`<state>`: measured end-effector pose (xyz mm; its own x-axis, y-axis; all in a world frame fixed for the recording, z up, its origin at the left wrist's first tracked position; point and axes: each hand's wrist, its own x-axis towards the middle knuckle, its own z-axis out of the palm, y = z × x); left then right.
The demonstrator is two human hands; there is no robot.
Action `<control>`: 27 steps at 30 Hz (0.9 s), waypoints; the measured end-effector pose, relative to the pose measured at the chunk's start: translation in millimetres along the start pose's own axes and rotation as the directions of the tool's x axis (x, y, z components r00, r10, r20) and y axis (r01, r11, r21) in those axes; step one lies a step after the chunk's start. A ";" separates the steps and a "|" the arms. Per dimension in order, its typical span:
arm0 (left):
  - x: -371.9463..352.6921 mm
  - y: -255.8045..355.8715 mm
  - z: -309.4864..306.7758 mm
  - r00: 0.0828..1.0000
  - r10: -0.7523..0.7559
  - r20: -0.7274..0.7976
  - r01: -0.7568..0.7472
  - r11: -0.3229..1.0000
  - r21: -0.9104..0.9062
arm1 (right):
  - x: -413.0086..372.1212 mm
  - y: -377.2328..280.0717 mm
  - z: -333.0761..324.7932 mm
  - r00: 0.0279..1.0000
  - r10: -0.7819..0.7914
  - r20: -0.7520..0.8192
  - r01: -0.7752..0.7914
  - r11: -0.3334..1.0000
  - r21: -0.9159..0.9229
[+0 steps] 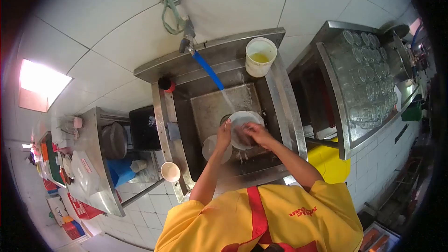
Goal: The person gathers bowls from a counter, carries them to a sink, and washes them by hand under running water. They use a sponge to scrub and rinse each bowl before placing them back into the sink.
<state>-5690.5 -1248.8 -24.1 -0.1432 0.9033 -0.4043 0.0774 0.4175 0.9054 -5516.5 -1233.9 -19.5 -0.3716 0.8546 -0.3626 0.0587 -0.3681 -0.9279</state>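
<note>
My left hand [224,136] grips the left rim of a white bowl [252,116], which I hold tilted over the steel sink [210,105]. Inside the bowl my right hand [257,135] has its fingers curled against the inner wall, on a dark, blurred patch; I cannot tell what they hold. Water runs from a blue hose [208,70] and falls just beyond the bowl's upper left edge. Below my left hand, a pale round dish [209,147] lies in the sink, partly covered by my wrist.
On the sink's back right corner stands a white bucket [255,68] with yellowish liquid. A small cup [170,171] and a dark scrubber with a red part [166,84] sit along the left ledge. Glass mugs [368,77] fill a rack at right, above a yellow tub [331,162].
</note>
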 end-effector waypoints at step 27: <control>-9.7 47.2 8.5 0.965 0.263 0.014 -0.249 0.894 0.372 | 41.1 -83.9 -1.5 0.748 -0.262 0.609 0.631 -0.003 -0.776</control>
<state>-5677.1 -1237.0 21.4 -0.1038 0.9826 -0.1541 0.4716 0.1850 0.8622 -5535.2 -1167.3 43.3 -0.8582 0.5128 0.0243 0.4843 0.8245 -0.2927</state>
